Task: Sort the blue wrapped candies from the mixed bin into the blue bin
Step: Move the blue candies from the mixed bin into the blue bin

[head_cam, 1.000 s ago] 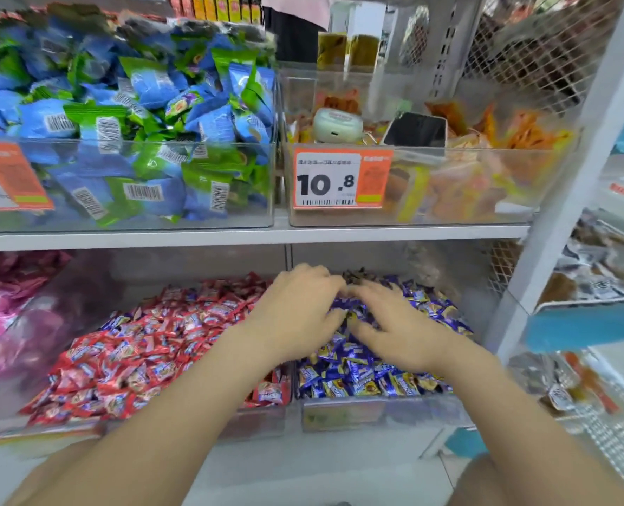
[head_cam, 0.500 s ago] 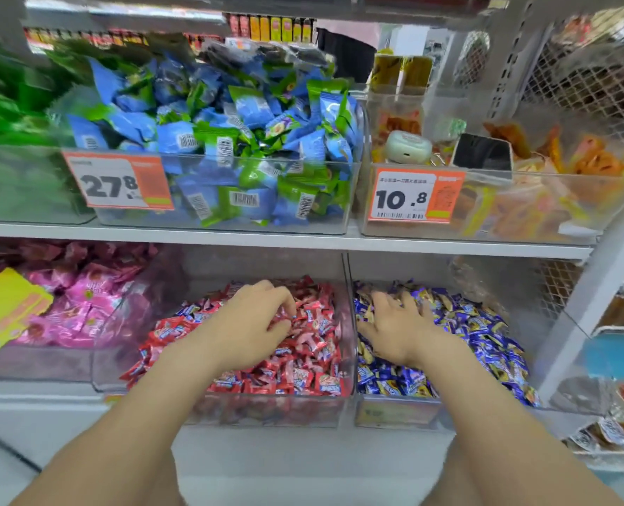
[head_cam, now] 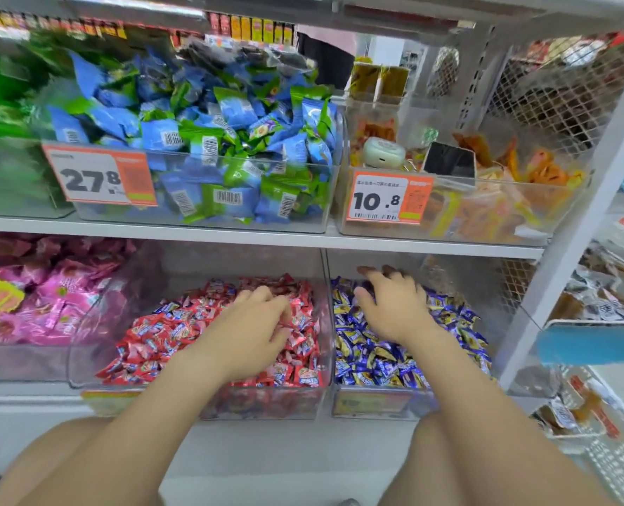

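On the lower shelf a clear mixed bin (head_cam: 95, 323) holds mostly red wrapped candies (head_cam: 164, 341), with a few blue wrapped ones (head_cam: 170, 307) near its back left. To its right is the blue bin (head_cam: 372, 401), heaped with blue and yellow wrapped candies (head_cam: 387, 363). My left hand (head_cam: 252, 323) lies on the red pile at the mixed bin's right side. Its fingers curl down into the candies, and what they touch is hidden. My right hand (head_cam: 391, 308) rests flat on the blue candies near the back of the blue bin, fingers spread.
The upper shelf (head_cam: 230, 233) carries a bin of blue and green packets (head_cam: 201, 166) and a bin of orange snacks (head_cam: 485, 199) with a phone and a small case on top. Pink candies (head_cam: 47, 294) fill the bin at the left. A white upright post (head_cam: 558, 272) and wire baskets stand to the right.
My left hand left the blue bin and went over into the mixed bin onto the red candies. My right hand slid toward the back of the blue bin. The view shifted left.
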{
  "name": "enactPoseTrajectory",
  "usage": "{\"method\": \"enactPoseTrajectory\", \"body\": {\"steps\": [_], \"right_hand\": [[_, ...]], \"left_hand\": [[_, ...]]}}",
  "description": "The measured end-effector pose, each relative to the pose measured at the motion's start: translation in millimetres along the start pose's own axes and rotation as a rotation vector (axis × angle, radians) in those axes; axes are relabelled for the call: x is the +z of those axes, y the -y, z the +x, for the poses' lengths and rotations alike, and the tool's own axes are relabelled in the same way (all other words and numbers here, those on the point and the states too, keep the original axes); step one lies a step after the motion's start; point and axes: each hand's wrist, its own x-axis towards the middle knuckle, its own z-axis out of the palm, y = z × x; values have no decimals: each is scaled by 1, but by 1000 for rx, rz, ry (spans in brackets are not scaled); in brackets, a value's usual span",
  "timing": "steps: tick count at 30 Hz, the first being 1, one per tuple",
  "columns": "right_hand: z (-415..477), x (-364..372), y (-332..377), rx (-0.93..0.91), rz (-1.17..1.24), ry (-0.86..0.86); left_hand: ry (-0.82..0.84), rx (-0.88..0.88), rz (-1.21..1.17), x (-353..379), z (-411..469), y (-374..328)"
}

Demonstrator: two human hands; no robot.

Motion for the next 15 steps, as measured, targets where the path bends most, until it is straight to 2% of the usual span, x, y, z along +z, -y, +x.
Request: {"method": "enactPoseTrajectory", "body": {"steps": [2,4,8,10,13,15], "right_hand": [[-18,-4,28,-164,201,-173],[-38,-2,55,-306,310,-235],[-49,13,93,-490,255,-20],[-48,17,105,-517,151,158],[-38,28,120,-623,-88,359],[-27,38,133,-663,-146,437]], "left_hand": [[33,-174,75,-8,-3,8],[92,-367,142,-17,-7,20],[212,-739,166,-34,-23,48],[301,-745,155,-39,-29,62],[494,-621,61,-46,-33,80],[584,-528,52,-47,-33,91]]}}
